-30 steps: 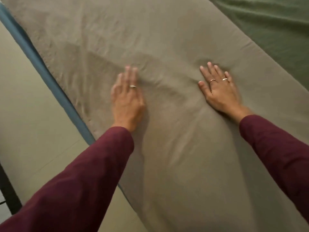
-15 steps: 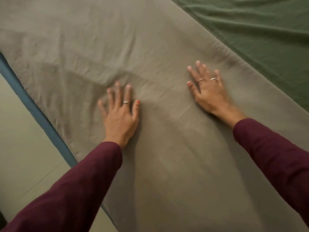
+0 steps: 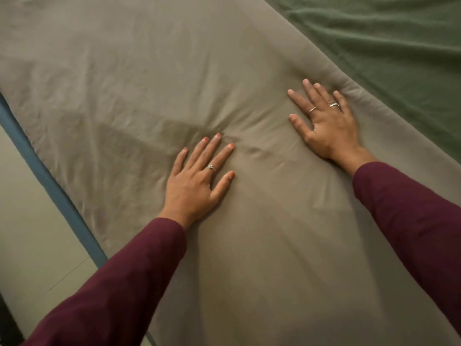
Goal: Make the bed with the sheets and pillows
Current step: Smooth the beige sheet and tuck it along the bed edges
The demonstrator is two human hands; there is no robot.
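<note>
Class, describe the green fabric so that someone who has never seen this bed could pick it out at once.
Start from the broad tan sheet that both hands press flat. Follow it past the right hand to its far edge. Beyond that edge, in the upper right corner, lies the green fabric: darker, rippled, and the only green cloth here.

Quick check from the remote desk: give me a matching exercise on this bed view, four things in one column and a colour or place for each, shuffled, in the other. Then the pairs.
Column one:
1. top sheet
2. under sheet
3. sleeve
4. right hand

Column two:
A. maroon
B. green, far right of the bed
C. flat on the cloth, close to the top sheet's far edge
D. tan, spread across the middle

Pairs: 1-D, 2-B, 3-A, 4-C
</note>
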